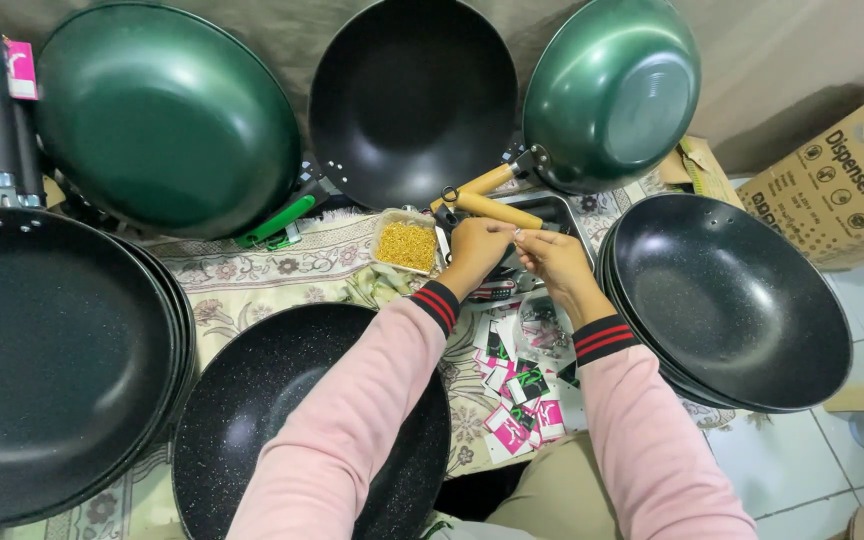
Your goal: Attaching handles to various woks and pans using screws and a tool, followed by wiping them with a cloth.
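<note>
The left hand (477, 245) is curled shut around the near end of a wooden handle (497, 209). The right hand (552, 255) is just beside it, with its fingers pinched together on something very small. I cannot tell what that small thing is. The two hands touch at the fingertips.

The handle lies in the far middle, over a dark tray (552, 212). Just left of the hands sits a little clear box of gold screws (406, 245). A pile of pink and black tags (517, 400) lies on the flowered cloth (262, 275) below the wrists.

Big pans stand all around. A black wok (412, 95) leans up at the far middle. A green pan (167, 115) leans at the far left, and a green wok (612, 90) leans at the far right. There is a black stack (52, 365) on the left, a black stack (732, 300) on the right, and one black pan (282, 420) near, under the left arm. A brown box (842, 175) sits far right.

What could go wrong? I think the tiny thing could slip out of the pinch and get lost in the tags or the cloth. An elbow could bump the screw box and spill it. The leaning pans look like they could slide down if knocked.
</note>
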